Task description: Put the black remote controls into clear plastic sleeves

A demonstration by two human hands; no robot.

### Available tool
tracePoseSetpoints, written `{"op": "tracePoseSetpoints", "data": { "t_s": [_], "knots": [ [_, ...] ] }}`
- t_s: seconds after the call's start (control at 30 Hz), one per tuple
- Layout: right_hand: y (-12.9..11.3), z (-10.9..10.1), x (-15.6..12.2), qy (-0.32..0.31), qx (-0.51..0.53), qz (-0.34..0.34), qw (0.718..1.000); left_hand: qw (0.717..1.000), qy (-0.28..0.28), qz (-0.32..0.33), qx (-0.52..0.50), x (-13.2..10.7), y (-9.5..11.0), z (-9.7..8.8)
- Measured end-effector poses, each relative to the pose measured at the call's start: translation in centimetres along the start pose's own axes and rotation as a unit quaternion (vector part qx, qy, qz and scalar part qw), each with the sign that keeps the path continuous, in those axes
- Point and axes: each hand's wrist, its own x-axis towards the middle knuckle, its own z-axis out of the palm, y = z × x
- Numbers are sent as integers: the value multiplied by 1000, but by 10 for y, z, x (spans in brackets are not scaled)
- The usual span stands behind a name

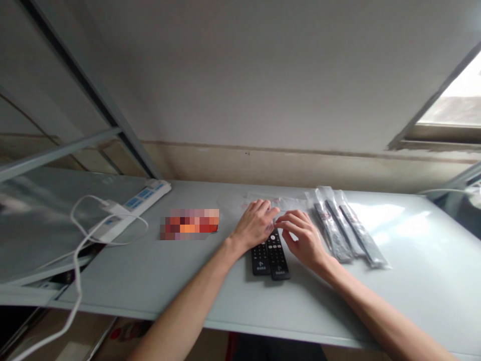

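Note:
Two black remote controls lie side by side on the desk, buttons up: the left remote (260, 259) and the right remote (278, 258), set slightly nearer me. My left hand (255, 224) rests over their far ends with its fingers curled, hiding the tops. From the right, my right hand (303, 236) reaches in with bent fingers, their tips together at the right remote's far end. What the fingertips of both hands hold, if anything, is hidden. Just beyond my hands lies clear plastic wrapping (293, 202) with small red marks.
Three remotes in clear sleeves (343, 228) lie to the right. A pixelated red-orange item (190, 224) sits to the left. Farther left are a white power strip (130, 213) and a loose white cable (77, 271). The grey desk (233, 306) meets a wall; metal posts stand left.

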Motion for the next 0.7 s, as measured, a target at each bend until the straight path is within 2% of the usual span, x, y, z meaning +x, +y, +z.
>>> {"op": "tracePoseSetpoints", "data": {
  "t_s": [0.2,0.27,0.33,0.43,0.5,0.7],
  "knots": [
    [0,0,0,1,6,2,1000,1000,-7,0,-3,1,0,-2],
    [0,1,0,16,10,34,999,1000,-3,-3,-1,1,0,-2],
    [0,1,0,30,26,97,994,1000,2,-5,-1,1,-1,-2],
    [-2,4,-1,29,108,216,970,1000,-1,-5,-4,1,-1,-3],
    [-3,6,-2,20,180,269,946,1000,-9,-2,-10,1,-1,-3],
    [-2,10,2,34,323,303,896,999,-24,9,-27,0,-1,-3]
  ]
}}
